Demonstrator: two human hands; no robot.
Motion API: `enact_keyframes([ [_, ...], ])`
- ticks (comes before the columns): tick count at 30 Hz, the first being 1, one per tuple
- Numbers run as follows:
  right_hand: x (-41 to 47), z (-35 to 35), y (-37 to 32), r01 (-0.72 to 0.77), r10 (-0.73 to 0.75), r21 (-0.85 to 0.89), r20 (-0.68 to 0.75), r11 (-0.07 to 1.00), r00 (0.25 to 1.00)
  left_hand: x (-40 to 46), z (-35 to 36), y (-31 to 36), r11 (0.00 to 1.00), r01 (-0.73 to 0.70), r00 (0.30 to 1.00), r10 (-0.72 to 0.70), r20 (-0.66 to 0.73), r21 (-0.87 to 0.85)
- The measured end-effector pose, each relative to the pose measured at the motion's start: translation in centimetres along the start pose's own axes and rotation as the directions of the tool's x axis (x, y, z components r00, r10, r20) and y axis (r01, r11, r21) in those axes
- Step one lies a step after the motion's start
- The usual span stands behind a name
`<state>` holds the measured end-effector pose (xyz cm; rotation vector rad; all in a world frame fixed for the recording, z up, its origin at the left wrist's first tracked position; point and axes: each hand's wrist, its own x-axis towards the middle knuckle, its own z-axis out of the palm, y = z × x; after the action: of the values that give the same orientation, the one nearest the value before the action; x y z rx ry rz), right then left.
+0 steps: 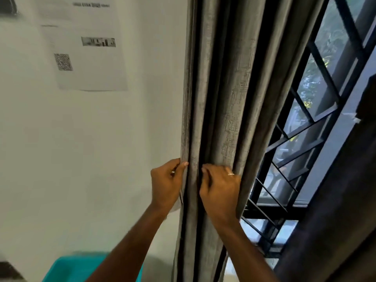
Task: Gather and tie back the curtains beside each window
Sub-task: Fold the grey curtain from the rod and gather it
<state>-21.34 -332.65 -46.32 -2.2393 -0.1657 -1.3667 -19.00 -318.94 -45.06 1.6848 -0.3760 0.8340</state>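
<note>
Grey curtain (pixel 219 98) already bunched into folds between wall and window grille (pixel 295 159) — gathering mostly done. Left hand (pixel 165 186) pinches the wall-side edge, right hand (pixel 220 190) fingers curl around middle folds. No tie-back visible — tying remains.

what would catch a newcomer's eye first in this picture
Most striking is the grey curtain hanging in folds down the middle, with the left hand pinching its wall-side edge and the right hand gripping the pleats beside it. To the right is a window with a black grille; upper left, a printed sheet on the white wall.
</note>
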Motion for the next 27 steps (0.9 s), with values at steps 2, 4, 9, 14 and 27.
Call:
enact_keyframes([
  [2,-0.8,0.2,0.0,-0.130,0.134,0.076,-0.042,0.989,0.990,0.2,-0.6,-0.2,1.000,-0.023,1.000,0.023,0.001,0.009],
  [4,-1.6,0.8,-0.6,-0.213,0.210,0.141,0.032,0.967,0.977,0.4,-0.9,-0.7,0.998,-0.058,0.998,0.056,0.033,0.037],
  [9,-3.2,2.5,-1.8,-0.266,0.257,0.087,0.104,0.960,0.961,-0.2,-0.5,-2.3,0.998,-0.029,0.992,0.022,0.122,0.052],
  [14,-4.2,1.6,-1.2,-0.320,0.323,0.086,-0.013,0.943,0.946,-1.7,-0.9,-3.7,0.998,0.048,0.991,-0.052,0.121,0.033],
  [27,-6.3,1.8,-0.6,-0.260,0.217,0.278,0.176,0.925,0.960,-5.5,0.5,-1.7,0.999,0.045,0.989,-0.041,0.143,-0.026],
])
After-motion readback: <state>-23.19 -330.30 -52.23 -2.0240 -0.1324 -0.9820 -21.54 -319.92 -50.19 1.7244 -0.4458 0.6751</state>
